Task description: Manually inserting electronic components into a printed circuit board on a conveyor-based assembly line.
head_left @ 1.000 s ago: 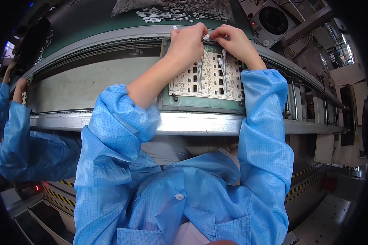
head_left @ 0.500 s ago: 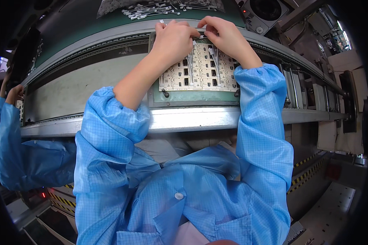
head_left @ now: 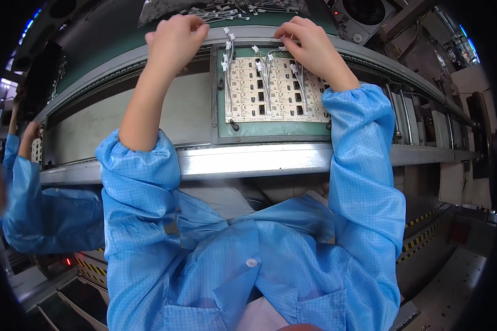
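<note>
A panel of cream circuit boards [head_left: 248, 102] with black components lies in a green carrier [head_left: 281, 130]. Several white cables [head_left: 268, 83] with small plugs run across the panel, some plugs sticking out past its far edge. My right hand [head_left: 312, 49] hovers over the far right part of the panel, fingers bent into a pinch; a cable end lies just under the thumb, and what the fingertips hold is unclear. Beyond the rail, my left hand [head_left: 174, 44] is raised left of the panel, fingers curled together near the loose cables; anything in it is hidden.
Loose white cables [head_left: 218, 13] lie on the green bench beyond the rail, beside a clear plastic bag [head_left: 168, 10]. A metal rail [head_left: 259, 161] runs along the near side. At the left, another person's blue sleeve [head_left: 30, 182] shows. Machine rollers [head_left: 406, 113] stand at the right.
My left hand has left the panel's far edge and moved left, uncovering more cables and plugs. The right hand stays near the far edge. The view has shifted slightly.
</note>
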Available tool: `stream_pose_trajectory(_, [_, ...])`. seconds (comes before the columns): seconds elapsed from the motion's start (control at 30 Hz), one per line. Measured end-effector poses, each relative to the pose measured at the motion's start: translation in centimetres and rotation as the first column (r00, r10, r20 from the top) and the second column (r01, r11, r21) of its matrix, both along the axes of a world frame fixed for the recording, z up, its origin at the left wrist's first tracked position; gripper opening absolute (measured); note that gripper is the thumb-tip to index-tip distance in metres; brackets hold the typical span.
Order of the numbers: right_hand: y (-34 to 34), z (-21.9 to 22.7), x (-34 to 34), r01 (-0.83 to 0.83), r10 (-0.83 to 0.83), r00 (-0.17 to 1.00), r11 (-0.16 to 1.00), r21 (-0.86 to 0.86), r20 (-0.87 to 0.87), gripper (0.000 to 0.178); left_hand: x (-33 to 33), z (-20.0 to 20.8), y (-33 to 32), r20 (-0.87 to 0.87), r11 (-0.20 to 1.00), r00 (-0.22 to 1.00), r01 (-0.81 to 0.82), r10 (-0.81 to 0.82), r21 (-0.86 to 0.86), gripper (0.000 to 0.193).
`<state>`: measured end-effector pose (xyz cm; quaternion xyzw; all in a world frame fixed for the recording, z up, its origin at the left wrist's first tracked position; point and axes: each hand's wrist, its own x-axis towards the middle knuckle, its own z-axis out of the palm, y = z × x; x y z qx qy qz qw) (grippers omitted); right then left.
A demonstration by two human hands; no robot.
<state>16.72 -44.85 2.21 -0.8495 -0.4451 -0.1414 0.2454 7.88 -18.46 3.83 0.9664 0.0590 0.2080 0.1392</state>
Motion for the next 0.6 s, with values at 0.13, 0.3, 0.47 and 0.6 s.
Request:
stream_pose_trajectory(0.13, [0.4, -0.3, 0.1, -0.041, 0.037, 0.994, 0.999, 0.034, 0.099, 0.013, 0.3, -1.3, -2.2, -0.074, 0.997, 0.994, 0.082, -0.082, -0.002, 0.044])
stream_pose_trajectory(0.3, [2.3, -0.4, -0.7, -0.058, 0.042, 0.983, 0.995, 0.086, 0.181, 0.014, 0.8, -3.2, -3.6, -0.001, 0.984, 0.985, 0.175, -0.175, 0.038, 0.035])
stream_pose_trajectory(0.47, [4.2, -1.5, 0.1, 0.010, -0.020, 0.979, 0.999, 0.051, 0.201, 0.027, 1.2, -2.7, -2.8, -0.118, 0.917, 0.937, 0.288, -0.330, -0.276, 0.042])
stream_pose_trajectory(0.6, [5.4, -1.7, 0.5, 0.013, -0.007, 0.998, 0.996, -0.085, 0.067, 0.032, 0.5, -2.7, -3.2, -0.016, 0.932, 0.959, 0.271, -0.282, -0.241, 0.041])
